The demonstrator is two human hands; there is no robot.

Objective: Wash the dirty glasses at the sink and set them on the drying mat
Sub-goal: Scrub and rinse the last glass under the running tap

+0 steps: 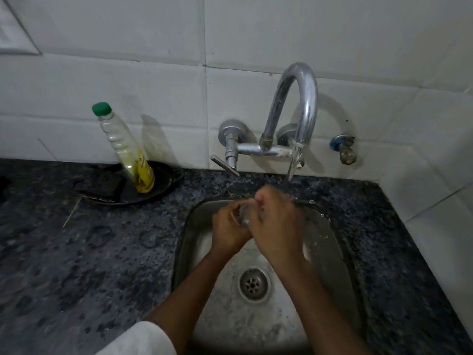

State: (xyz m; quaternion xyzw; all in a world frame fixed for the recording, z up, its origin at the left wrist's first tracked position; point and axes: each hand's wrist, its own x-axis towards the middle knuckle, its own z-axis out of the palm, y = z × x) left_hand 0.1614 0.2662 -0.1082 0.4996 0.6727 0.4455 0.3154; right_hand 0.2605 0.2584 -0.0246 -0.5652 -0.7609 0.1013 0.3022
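A clear glass (pixel 244 213) is clasped between both of my hands over the steel sink (pixel 189 242), mostly covered by fingers. My left hand (pixel 227 226) grips it from the left and my right hand (pixel 273 221) wraps it from the right. Water runs from the curved chrome tap (pixel 294 106) in a thin stream (pixel 291 167) down onto my right hand. Droplets spray to the right of my hands. No drying mat is in view.
A dish-soap bottle (pixel 128 149) with a green cap stands tilted in a black dish (pixel 163 183) on the dark speckled counter (pixel 89 252) left of the sink. The drain (pixel 254 284) lies below my wrists. A small side valve (pixel 344 149) sticks out of the tiled wall.
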